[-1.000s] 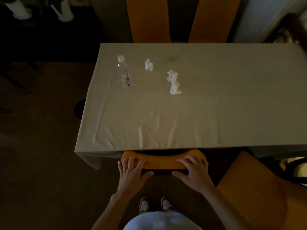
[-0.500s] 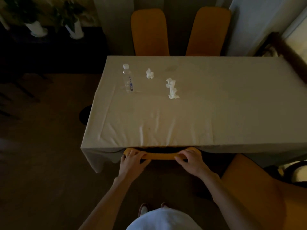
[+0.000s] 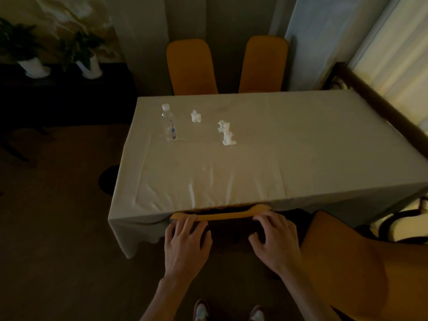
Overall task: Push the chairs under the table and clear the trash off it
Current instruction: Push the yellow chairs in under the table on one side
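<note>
Head view: both hands, left hand (image 3: pixel 185 245); right hand (image 3: pixel 275 239), on curved orange chair back (image 3: pixel 222 215).

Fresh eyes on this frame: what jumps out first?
Both hands, left hand and right hand, sit at the orange chair back tucked at the table's near edge. On the far left of the cloth stand a clear bottle and two crumpled tissues.

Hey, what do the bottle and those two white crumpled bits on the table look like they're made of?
Bottle: likely clear glossy plastic; see-through, with a white cap. Both white wads: probably soft matte tissue paper, going by their crumpled folds; the dim light leaves it open.
</note>
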### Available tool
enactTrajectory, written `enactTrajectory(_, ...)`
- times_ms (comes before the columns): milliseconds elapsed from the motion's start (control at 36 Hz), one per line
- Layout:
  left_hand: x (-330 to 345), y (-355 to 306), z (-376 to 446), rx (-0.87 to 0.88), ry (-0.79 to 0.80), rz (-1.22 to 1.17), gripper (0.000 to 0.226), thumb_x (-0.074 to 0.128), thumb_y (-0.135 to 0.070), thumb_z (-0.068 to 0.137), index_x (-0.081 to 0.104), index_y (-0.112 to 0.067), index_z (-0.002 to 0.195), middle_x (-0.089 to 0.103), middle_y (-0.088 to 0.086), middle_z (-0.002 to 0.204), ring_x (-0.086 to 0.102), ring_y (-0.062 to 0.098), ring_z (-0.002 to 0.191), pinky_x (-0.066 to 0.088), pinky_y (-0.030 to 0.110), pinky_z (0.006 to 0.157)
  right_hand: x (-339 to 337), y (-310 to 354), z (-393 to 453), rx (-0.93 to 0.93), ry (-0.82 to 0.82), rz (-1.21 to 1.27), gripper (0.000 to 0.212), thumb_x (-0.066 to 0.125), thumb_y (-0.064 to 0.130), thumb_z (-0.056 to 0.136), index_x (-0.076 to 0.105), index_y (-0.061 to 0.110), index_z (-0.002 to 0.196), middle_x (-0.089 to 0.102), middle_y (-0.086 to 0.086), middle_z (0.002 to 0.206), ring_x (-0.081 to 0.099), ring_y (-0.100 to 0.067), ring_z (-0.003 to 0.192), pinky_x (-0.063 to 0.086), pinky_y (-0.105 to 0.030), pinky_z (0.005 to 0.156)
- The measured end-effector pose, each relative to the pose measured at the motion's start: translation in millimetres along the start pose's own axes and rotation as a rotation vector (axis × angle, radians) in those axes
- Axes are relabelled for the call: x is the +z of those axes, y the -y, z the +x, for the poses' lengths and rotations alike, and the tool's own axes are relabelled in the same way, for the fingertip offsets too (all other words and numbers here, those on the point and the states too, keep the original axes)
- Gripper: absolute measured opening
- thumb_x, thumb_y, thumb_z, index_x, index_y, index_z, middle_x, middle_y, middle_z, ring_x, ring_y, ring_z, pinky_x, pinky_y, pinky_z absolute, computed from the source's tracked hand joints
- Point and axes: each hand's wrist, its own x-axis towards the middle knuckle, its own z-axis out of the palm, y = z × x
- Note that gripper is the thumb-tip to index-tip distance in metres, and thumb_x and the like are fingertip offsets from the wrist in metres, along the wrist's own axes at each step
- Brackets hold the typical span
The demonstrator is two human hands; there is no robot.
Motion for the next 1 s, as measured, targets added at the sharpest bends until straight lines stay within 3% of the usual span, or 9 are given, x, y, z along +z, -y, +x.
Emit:
enactTrajectory(361, 19.2, -70.2, -56.1, 0.217, 0.07, -0.01, 0.034, 0.045, -0.05, 0.089, 0.064, -0.035, 0.113, 0.06, -0.007, 0.122, 0.052, 0.015, 0.118, 0.04, 0.04, 0.102, -30.0, -49.1, -110.8, 0.196, -0.065, -0.066, 0.048, 0.048, 0.055, 0.083, 0.054, 0.034, 0.126, 0.047, 0.01, 0.139, 0.04, -0.014, 0.128, 0.035, -0.042, 0.105)
enactTrajectory(472, 25.0, -116.3, -68.6, 0.282, 0.08, -0.015, 0.038, 0.04, -0.05, 0.089, 0.064, -0.033, 0.114, 0.06, -0.005, 0.123, 0.052, 0.017, 0.118, 0.04, 0.042, 0.103, -49.8, -80.1, -147.1, 0.266, -0.076, -0.056, 0.052, 0.045, 0.058, 0.083, 0.05, 0.036, 0.13, 0.043, 0.011, 0.143, 0.038, -0.015, 0.132, 0.034, -0.047, 0.107)
enactTrajectory(667, 44.1, -208.3, -107.2, 0.373, 0.114, -0.023, 0.034, 0.05, -0.049, 0.09, 0.062, -0.033, 0.117, 0.058, -0.004, 0.125, 0.049, 0.017, 0.121, 0.037, 0.043, 0.106, -82.4, -150.2, -222.9, 0.374, -0.112, -0.027, 0.048, 0.051, 0.054, 0.081, 0.05, 0.035, 0.125, 0.046, 0.01, 0.138, 0.039, -0.017, 0.13, 0.036, -0.05, 0.105)
enactTrajectory(1000, 73.1, -346.9, -176.0, 0.408, 0.166, 0.014, 0.032, 0.062, -0.047, 0.085, 0.063, -0.035, 0.114, 0.059, -0.002, 0.124, 0.052, 0.018, 0.119, 0.04, 0.045, 0.102, -134.6, -268.6, -320.4, 0.466, -0.13, -0.001, 0.045, 0.05, 0.049, 0.082, 0.052, 0.035, 0.125, 0.046, 0.011, 0.138, 0.04, -0.016, 0.132, 0.033, -0.046, 0.105)
